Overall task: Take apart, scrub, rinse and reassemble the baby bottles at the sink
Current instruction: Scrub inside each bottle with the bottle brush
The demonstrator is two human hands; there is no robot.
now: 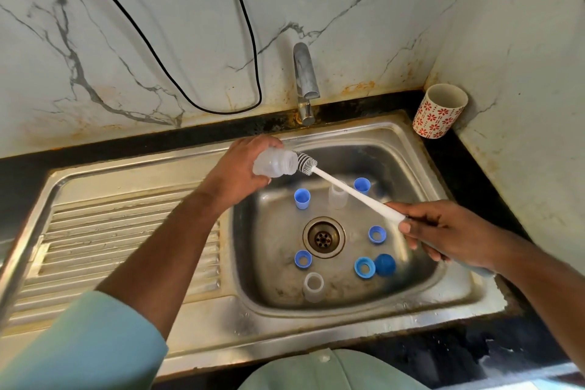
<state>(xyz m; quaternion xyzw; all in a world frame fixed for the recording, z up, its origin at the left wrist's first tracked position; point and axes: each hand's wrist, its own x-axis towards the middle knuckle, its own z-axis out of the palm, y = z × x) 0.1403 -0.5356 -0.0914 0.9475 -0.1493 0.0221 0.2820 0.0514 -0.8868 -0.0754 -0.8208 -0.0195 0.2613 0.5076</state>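
My left hand [240,168] grips a clear baby bottle [274,163] on its side over the sink's back left corner, mouth facing right. My right hand [449,233] holds the white handle of a bottle brush [348,188]; its bristle head sits right at the bottle's mouth. On the basin floor stand two more clear bottles [338,196] [313,286]. Around the drain [323,237] lie blue parts: two caps [302,198] [361,184], three rings [303,259] [376,234] [364,267] and a blue dome lid [385,264].
The steel sink [411,313] has a ribbed drainboard [110,231] on the left. A tap [305,79] stands behind the basin, with no water running. A red-patterned cup [440,111] sits in the back right corner. A black cable [202,41] hangs on the marble wall.
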